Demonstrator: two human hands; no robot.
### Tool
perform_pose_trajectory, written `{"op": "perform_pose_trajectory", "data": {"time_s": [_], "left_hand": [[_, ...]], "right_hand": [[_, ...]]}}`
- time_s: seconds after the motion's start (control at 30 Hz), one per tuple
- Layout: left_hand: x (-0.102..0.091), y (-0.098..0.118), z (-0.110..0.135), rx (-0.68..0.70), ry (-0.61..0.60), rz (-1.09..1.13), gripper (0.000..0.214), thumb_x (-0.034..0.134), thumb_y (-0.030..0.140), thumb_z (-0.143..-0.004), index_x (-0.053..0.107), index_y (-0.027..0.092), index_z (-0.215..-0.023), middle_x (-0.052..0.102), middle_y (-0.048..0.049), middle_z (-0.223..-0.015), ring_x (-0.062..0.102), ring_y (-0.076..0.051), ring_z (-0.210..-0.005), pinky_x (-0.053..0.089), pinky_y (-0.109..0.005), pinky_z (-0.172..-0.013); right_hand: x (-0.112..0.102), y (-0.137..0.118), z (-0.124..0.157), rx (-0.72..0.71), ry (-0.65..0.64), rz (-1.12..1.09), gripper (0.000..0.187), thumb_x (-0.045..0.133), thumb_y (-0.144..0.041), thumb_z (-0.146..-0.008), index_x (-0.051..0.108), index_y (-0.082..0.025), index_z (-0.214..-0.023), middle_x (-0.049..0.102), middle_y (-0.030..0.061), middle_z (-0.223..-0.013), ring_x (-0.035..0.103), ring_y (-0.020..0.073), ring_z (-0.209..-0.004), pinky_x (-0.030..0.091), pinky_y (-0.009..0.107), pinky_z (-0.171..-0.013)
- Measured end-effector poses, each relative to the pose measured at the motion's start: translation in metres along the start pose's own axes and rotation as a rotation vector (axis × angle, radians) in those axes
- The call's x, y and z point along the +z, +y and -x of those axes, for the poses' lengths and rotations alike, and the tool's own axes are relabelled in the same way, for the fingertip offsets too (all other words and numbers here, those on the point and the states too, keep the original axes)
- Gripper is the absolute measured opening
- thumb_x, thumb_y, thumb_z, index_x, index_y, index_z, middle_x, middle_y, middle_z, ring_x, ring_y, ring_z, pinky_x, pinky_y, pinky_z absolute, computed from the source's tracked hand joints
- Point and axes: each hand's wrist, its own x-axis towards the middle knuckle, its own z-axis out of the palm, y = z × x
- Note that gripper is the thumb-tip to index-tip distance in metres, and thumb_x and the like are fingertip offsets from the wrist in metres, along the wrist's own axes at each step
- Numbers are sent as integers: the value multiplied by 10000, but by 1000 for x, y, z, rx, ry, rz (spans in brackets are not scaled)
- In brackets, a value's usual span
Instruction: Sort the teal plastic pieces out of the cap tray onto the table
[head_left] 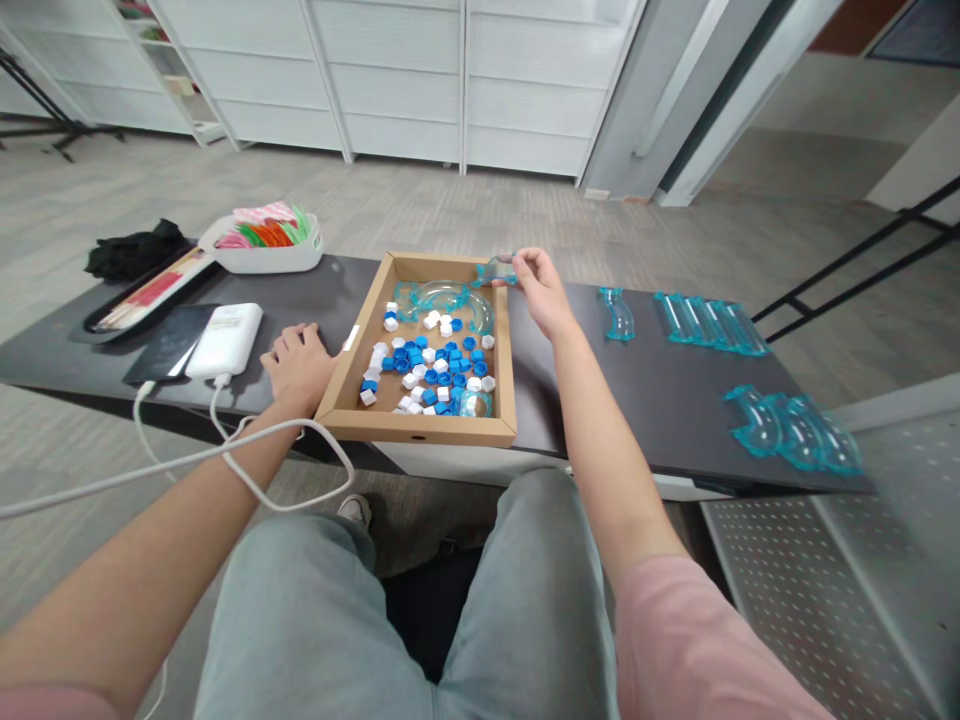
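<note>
My right hand (540, 285) pinches a clear blue plastic track piece (495, 269) over the back right corner of a cardboard tray (420, 428). Inside the tray lie a curved clear blue piece (442, 290), another such piece near the front right corner, and many small blue and white hexagonal pieces (442, 365). Flat on the dark table, fingers spread, my left hand (300, 365) rests beside the tray's left wall and holds nothing.
To the right lie a single track piece (617, 313), a row of straight ones (709, 322) and a cluster of curved ones (795, 430). At left are a white power bank (225, 340) with cables, a black tray (150, 290), black cloth (135, 250) and a white basket (262, 260).
</note>
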Motion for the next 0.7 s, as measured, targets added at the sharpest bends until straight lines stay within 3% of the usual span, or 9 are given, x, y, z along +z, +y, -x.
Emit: {"op": "perform_pose_trajectory", "data": {"time_s": [0.17,0.3,0.37,0.57,0.7], "left_hand": [[-2,-3,0,21,-17,25,826,390,508,-1115,485,24,-1778,425,-389,-1856,405,-533,-1743,307,-734,-1370],[-2,-7,-2,30,-7,105,1021,489,793,-975,508,174,-1786,450,-332,-1861,402,-583,-1736,297,-773,-1355],[-2,-6,-2,29,1,118,1078,536,856,-906,522,222,-1778,464,-325,-1851,414,-596,-1727,311,-775,-1346],[-2,1,-3,-1,-50,-17,1018,229,655,-1055,483,-20,-1774,416,-432,-1827,407,-553,-1747,303,-705,-1380],[6,0,-6,-7,-11,-45,1085,96,694,-1045,515,-15,-1752,442,-446,-1809,443,-544,-1713,335,-693,-1342]], "right_hand": [[-11,-5,5,22,101,-22,561,924,-719,-1002,527,-326,-1057,824,40,-1409,845,249,-1248,707,478,-1099],[-18,-3,6,30,165,21,552,926,-607,-979,451,-326,-1006,836,42,-1358,850,257,-1222,693,484,-1103],[-19,1,6,25,192,5,549,924,-544,-947,420,-328,-989,829,20,-1291,855,240,-1160,678,472,-1120],[-31,-3,37,-106,458,49,553,889,-558,-910,389,-337,-991,771,14,-1105,836,248,-1207,654,426,-1116],[-75,-23,89,-117,609,275,575,863,-652,-921,386,-335,-967,796,67,-1137,816,268,-1184,644,453,-1108]]}}
